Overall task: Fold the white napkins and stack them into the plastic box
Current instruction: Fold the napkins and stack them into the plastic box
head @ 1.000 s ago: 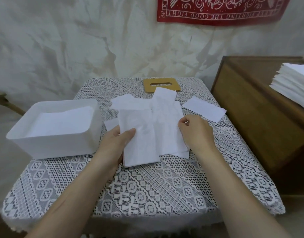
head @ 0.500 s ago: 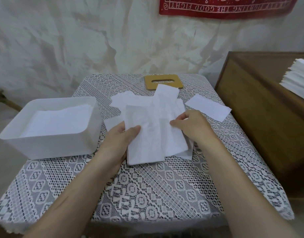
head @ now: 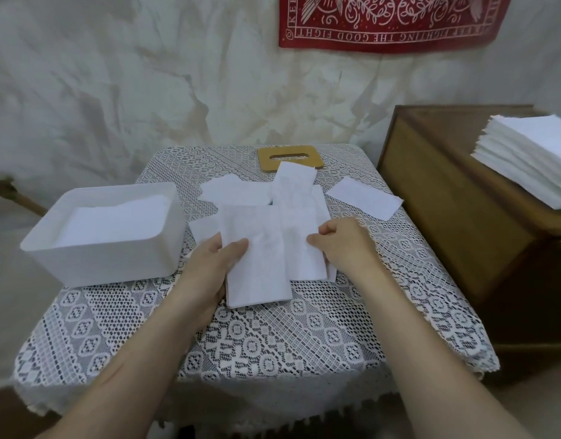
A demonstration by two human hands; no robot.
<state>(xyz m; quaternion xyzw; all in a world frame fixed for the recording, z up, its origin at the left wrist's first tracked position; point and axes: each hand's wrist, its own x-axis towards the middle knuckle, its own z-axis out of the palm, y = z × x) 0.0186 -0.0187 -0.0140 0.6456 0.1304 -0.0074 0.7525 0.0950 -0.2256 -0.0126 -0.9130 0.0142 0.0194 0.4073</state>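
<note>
White lace cloth covers the small table [head: 272, 343]; a brown wooden cabinet [head: 447, 217] stands beside its right edge. A white plastic box [head: 108, 258] holding napkins sits at the left edge. At the centre, the left hand [head: 209, 264] grips a folded white paper napkin [head: 260, 270], thumb on top. The right hand [head: 345, 245], fingers curled, pinches the overlapped white napkin sheet [head: 304, 258] beside it.

The napkins [head: 257, 267] in the grip are plain white, as are the loose sheets [head: 364, 198] just beyond it. Left of the grip, the plastic box [head: 114, 261] is milky white. The tablecloth [head: 272, 343] beneath is white lace, diamonds and rosettes over grey. Beyond the grip lies a tan board [head: 314, 152]; higher, a red banner [head: 393, 20] with white scrollwork. Right of it, a brown cabinet [head: 447, 232].
</note>
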